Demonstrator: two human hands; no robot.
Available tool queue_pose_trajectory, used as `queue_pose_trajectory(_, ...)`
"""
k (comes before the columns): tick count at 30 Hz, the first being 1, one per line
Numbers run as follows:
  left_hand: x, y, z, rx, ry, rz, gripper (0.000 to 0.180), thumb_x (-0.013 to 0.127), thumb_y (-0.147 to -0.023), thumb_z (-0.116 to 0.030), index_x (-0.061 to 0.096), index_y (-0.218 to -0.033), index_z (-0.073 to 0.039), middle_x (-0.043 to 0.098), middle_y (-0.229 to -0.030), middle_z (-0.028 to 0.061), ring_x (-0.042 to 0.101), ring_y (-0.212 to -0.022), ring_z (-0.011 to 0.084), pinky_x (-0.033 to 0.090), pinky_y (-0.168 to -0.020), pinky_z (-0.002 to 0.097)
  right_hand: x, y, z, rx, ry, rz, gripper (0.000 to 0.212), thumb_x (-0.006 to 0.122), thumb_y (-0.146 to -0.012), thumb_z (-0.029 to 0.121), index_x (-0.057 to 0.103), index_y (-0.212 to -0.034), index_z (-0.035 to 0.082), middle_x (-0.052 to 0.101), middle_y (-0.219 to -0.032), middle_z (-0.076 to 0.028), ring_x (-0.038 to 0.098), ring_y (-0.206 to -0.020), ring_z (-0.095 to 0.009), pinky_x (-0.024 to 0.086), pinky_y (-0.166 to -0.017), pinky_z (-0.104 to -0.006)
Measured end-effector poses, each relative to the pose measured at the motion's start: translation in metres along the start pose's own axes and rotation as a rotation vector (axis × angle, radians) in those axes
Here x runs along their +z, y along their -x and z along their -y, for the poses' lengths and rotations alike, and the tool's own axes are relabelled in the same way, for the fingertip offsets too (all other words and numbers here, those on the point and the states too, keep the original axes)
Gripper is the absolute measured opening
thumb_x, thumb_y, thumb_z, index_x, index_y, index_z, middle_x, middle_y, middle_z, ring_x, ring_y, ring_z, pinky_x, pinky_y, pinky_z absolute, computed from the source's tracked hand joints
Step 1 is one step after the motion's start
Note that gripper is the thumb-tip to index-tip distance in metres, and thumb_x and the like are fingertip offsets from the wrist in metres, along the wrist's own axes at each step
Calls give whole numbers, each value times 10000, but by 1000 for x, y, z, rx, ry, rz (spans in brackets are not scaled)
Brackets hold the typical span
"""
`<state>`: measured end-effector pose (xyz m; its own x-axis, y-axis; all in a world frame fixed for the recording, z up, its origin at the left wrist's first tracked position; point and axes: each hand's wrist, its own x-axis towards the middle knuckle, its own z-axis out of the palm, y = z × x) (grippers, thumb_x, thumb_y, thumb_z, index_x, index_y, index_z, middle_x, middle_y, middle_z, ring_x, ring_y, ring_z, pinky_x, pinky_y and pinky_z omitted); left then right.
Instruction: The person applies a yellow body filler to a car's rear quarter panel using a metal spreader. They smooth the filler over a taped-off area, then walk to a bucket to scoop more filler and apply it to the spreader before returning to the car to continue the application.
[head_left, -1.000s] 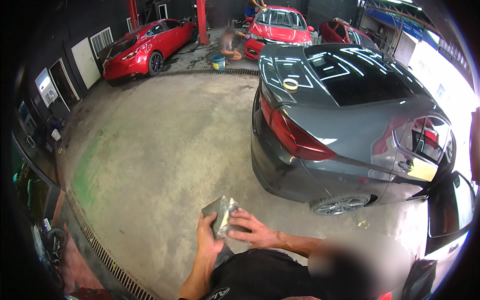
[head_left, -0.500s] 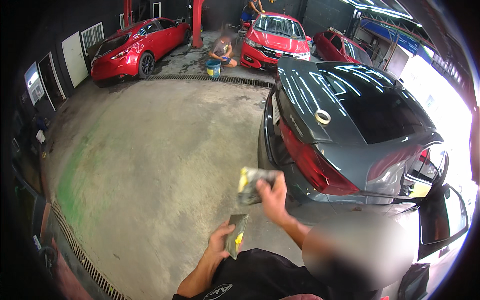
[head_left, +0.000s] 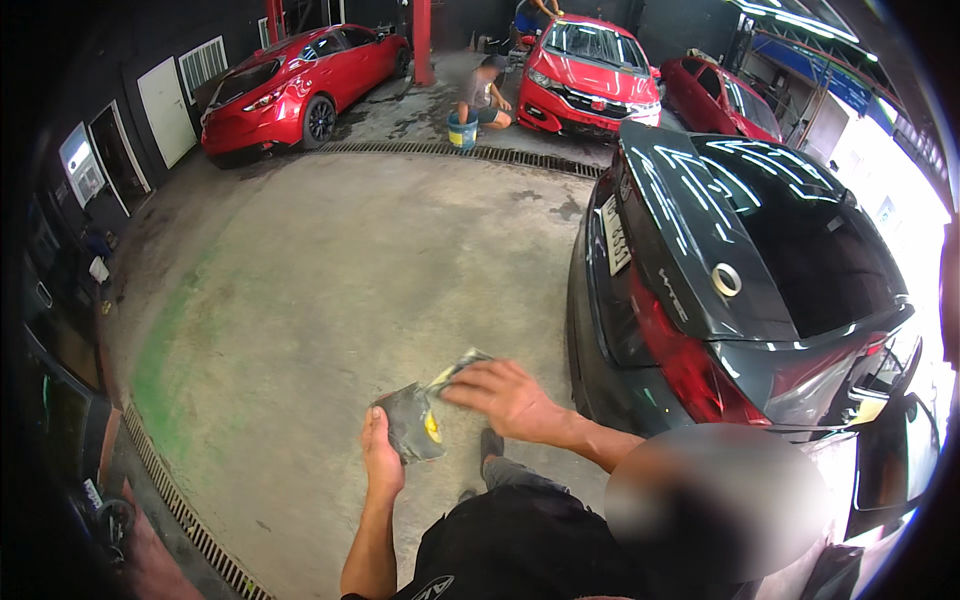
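In front of me, above the floor, my left hand (head_left: 381,455) grips a flat dark-grey plate (head_left: 405,415) that carries a dab of yellow paste (head_left: 432,428). My right hand (head_left: 512,402) has its fingers closed on a thin flat spreader (head_left: 463,366), greyish with yellow smears. The spreader sits close to the plate's upper right corner; whether the two touch I cannot tell. Right of my hands stands a dark grey car (head_left: 672,215) with a red tail light (head_left: 695,370). A roll of pale masking tape (head_left: 717,281) rests on its trunk lid.
At the back are a red hatchback (head_left: 290,85), another red car (head_left: 590,75) and a third red car (head_left: 715,95). A person (head_left: 486,95) crouches beside a blue bucket (head_left: 462,132); another stands behind. Floor grates (head_left: 470,152) cross the back and left side.
My right hand has swung down and left, bringing the spreader to the plate. My left hand has shifted left and raised the plate, turning its face more into view. The whole view has shifted.
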<state>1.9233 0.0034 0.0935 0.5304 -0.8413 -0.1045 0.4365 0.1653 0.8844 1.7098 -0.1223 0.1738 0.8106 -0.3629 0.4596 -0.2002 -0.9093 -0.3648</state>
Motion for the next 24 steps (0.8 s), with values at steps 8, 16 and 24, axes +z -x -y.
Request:
queue_pose_trajectory(8,9,-99,-21,319,-356,-157,343,565,-993,-49,522,-1333,-19,613,-1182,85,577,-1073,170,478,-950,331,58,-61,-64,-402,0,138,556,657,-798,50,599,-1339,161,563,-1307,-79,492,-1281,-277,429,-1091,-478)
queue_pose_trajectory(16,66,-249,-60,-46,22,-72,345,590,-951,-96,545,-1290,-46,638,-1174,106,646,-1075,222,553,-939,392,27,-157,-148,-435,-249,-48,576,634,-828,33,634,-1385,182,534,-1418,-131,506,-1349,-359,326,-1209,-582)
queue_pose_trajectory(24,103,-320,-39,-198,93,-8,373,607,-944,-89,530,-1309,-79,628,-1170,65,633,-1045,183,531,-955,355,25,-181,-296,-260,69,101,579,651,-810,23,661,-1356,216,556,-1355,-90,484,-1359,-350,373,-1172,-586)
